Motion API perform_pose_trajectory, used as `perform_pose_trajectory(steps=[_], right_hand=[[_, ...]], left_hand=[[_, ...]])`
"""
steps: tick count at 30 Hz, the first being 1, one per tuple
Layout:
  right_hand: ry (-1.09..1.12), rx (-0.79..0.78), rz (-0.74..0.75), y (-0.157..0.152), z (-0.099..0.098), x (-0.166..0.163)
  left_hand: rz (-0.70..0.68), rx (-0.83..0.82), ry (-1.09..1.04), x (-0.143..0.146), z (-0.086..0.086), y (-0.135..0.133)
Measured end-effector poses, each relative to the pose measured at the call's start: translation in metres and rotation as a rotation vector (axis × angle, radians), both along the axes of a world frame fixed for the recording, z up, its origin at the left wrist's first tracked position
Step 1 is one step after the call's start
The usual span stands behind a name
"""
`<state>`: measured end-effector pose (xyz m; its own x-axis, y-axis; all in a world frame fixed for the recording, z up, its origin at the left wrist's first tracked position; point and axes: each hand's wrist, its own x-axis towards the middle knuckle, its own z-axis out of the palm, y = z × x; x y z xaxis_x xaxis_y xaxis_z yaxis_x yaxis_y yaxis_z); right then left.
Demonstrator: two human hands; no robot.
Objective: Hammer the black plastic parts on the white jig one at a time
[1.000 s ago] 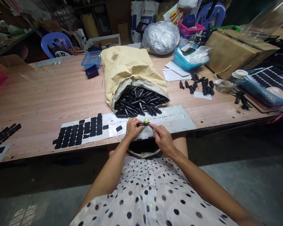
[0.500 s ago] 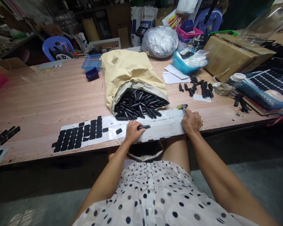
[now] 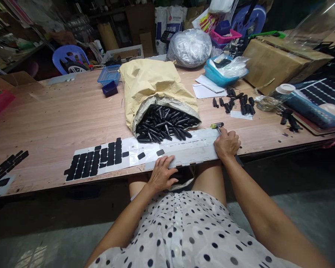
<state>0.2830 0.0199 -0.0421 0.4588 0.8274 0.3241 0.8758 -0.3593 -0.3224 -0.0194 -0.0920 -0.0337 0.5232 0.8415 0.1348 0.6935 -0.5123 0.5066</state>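
Note:
My left hand [image 3: 164, 173] is at the table's front edge with fingers spread, holding nothing. Just beyond its fingertips a flat black piece [image 3: 160, 152] lies on the pale strip of board [image 3: 195, 152]. My right hand [image 3: 227, 143] is closed around a small hammer [image 3: 217, 125] at the board's right end; its yellow and black head sticks out past the fingers. Behind the board a paper sack [image 3: 156, 76] lies on its side, its mouth full of black tapered tubes [image 3: 167, 123]. Below the table edge, the rim of another sack [image 3: 190, 182] shows between the knees.
Rows of black flat pieces [image 3: 85, 163] lie on a white sheet to the left. Loose black parts [image 3: 244, 104] and a teal basket [image 3: 223, 76] are at the right, near a cardboard box [image 3: 276, 65]. Small blue baskets [image 3: 108, 75] stand behind, left of the sack.
My left hand has let go of a black tapered tube, opened and moved down to the table edge; the tube is out of sight. My right hand stays put with the hammer.

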Motion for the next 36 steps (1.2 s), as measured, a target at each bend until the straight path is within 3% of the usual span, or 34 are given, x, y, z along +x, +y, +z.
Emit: perform_pose_trajectory(steps=[3,9,12,22,28,32,36], right_hand=[[0.016,-0.023,0.01,0.0,-0.001,0.001],[0.014,-0.028,0.016,0.001,0.001,-0.002],[0.002,-0.032,0.006,0.002,0.001,-0.004],[-0.04,0.006,-0.011,0.004,-0.003,-0.006],[-0.023,0.019,-0.003,0.004,-0.004,-0.006],[-0.008,-0.006,-0.007,0.002,0.0,-0.008],[0.005,-0.027,-0.006,0.0,0.005,-0.011]], left_hand=[[0.185,0.021,-0.1,0.0,0.006,0.015],[0.917,-0.046,-0.21,-0.023,0.036,0.094],[1.041,-0.153,-0.117,-0.03,0.044,0.118],[1.14,-0.237,-0.139,-0.036,0.048,0.117],[1.083,-0.278,-0.487,-0.043,0.044,0.097],[0.921,-0.308,-0.658,-0.035,0.033,0.074],[0.574,-0.22,-0.417,-0.016,0.023,0.064]])
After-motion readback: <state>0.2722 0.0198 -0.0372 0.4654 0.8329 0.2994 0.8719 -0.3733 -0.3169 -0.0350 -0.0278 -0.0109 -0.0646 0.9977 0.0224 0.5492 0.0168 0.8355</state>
